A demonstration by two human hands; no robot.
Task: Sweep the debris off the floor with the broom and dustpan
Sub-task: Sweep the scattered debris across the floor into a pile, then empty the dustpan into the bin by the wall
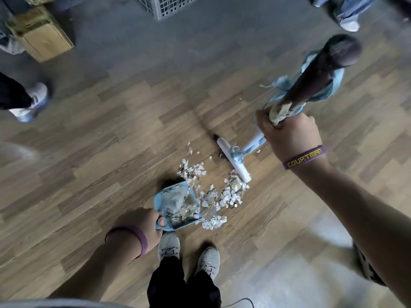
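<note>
Right hand (291,136) fisted tight round the broom (315,85) shaft, right of centre; blue cloth (331,85) knotted on the shaft just above the fist. Broom head (233,160) down on the floor (89,152) at centre, behind the debris (224,194): pale shards spread between head and dustpan (175,203). Dustpan lower centre, mouth toward the pile, already part-filled. Left hand (144,221) grips its handle at lower left.

Step, as I read it: pushing the pile in. Next move wants a short stroke down-left, dustpan lip kept flat; stray chips above the pile need another pass.

Own shoes (169,243) just below the dustpan. Bystander shoe (29,103) left edge, second shoe (349,23) upper right, crate (166,5) top centre, box (42,34) upper left, all well apart.
</note>
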